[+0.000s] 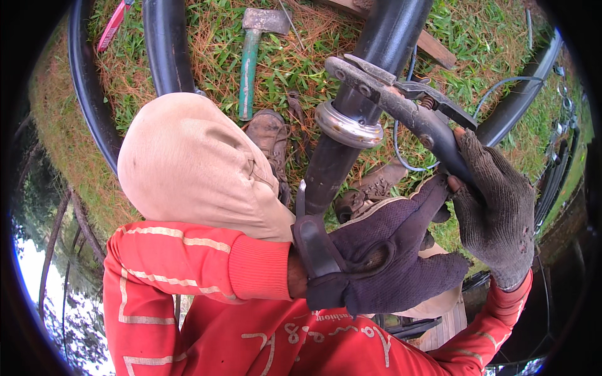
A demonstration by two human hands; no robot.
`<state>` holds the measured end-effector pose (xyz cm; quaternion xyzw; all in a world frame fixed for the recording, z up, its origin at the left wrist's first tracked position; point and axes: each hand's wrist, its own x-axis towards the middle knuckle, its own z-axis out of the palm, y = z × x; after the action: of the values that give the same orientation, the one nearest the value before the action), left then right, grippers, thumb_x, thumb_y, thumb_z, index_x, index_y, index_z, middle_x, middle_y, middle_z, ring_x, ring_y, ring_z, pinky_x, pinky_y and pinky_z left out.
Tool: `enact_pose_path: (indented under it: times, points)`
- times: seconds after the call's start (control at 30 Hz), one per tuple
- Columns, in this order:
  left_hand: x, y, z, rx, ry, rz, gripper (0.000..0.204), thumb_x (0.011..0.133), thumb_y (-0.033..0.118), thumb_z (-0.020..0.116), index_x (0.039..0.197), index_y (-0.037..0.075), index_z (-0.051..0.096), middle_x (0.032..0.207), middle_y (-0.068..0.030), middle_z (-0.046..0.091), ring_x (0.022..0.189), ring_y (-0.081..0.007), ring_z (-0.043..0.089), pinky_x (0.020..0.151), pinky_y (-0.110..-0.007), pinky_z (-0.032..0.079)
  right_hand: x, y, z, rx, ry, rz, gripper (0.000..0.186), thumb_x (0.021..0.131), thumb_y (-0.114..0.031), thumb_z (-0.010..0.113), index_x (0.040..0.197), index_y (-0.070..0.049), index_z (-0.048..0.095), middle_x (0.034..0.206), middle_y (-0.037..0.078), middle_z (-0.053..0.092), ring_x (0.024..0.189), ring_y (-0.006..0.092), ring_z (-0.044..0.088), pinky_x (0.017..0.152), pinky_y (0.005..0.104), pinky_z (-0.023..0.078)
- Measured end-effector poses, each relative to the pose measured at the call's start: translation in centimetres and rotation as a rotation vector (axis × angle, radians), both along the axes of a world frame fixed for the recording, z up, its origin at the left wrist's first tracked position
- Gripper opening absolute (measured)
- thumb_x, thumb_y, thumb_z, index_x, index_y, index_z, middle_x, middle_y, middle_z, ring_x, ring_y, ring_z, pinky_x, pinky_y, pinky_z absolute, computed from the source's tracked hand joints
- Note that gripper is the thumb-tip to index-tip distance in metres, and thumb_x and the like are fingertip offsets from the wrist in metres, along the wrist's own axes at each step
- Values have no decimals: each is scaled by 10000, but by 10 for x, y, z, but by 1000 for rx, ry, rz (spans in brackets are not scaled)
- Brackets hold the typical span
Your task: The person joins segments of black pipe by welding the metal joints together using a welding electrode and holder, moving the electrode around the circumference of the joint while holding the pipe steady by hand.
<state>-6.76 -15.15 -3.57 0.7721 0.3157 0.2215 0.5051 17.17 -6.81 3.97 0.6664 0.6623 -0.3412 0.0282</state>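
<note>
A grey metal clamp tool with a spring [395, 94] sits at the upright black pipe [392, 28], above a shiny metal collar [348, 125]. My right hand [492, 207], in a grey knit glove, has bare fingertips closed on the tool's dark handle. My left hand [389, 250], in a purple-black glove, reaches across beside it, thumb apart and long fingers stretched to the handle's lower part; some fingertips are hidden. A pointed metal piece [301, 194] shows behind my left wrist, its base hidden.
A green-handled hammer [251, 75] lies on the grass by my boots [266, 141]. Curved black tubes [166, 44] surround me, with a wooden board [433, 50], a grey cable [404, 163] and a red strip [113, 25]. My beige-clad leg [188, 156] is at left.
</note>
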Motion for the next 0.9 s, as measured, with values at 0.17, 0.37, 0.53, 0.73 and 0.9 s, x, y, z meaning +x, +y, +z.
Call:
enact_pose_path:
  times: [0.17, 0.37, 0.53, 0.73, 0.9]
  points:
    - [0, -2, 3, -30, -15, 4, 862, 957, 448, 834, 1563, -49, 476, 1397, -276, 667, 1205, -378, 722, 1022, -416, 586, -6, 4, 10, -218, -7, -80, 569, 903, -26, 772, 1463, -24, 675, 1205, 279, 754, 1056, 429, 784, 904, 460, 611]
    - [-2, -2, 3, -49, -14, 5, 858, 957, 448, 833, 1561, -48, 478, 1397, -275, 667, 1205, -378, 722, 1022, -415, 586, -9, 3, 8, -226, -57, -27, 524, 919, -64, 762, 1437, -25, 690, 1207, 288, 750, 1033, 473, 770, 887, 479, 616]
    - [-3, -3, 2, -66, -15, 5, 855, 958, 447, 833, 1560, -48, 481, 1396, -275, 668, 1204, -377, 722, 1021, -415, 586, -11, 6, 8, -248, -47, -19, 510, 918, -71, 759, 1422, -27, 697, 1192, 291, 752, 1019, 484, 768, 874, 485, 620]
    - [-4, -3, 1, -86, -16, 2, 852, 958, 447, 833, 1558, -47, 483, 1396, -274, 668, 1204, -376, 722, 1021, -415, 586, -13, 5, 9, -251, -68, -2, 502, 909, -72, 764, 1406, -26, 705, 1178, 294, 753, 999, 486, 770, 853, 493, 624]
    - [-5, -2, 1, -104, -15, -1, 849, 959, 447, 833, 1556, -46, 486, 1395, -274, 668, 1203, -375, 722, 1021, -414, 586, -14, 5, 9, -230, -87, 26, 503, 901, -66, 766, 1400, -37, 712, 1169, 283, 755, 986, 482, 771, 838, 492, 623]
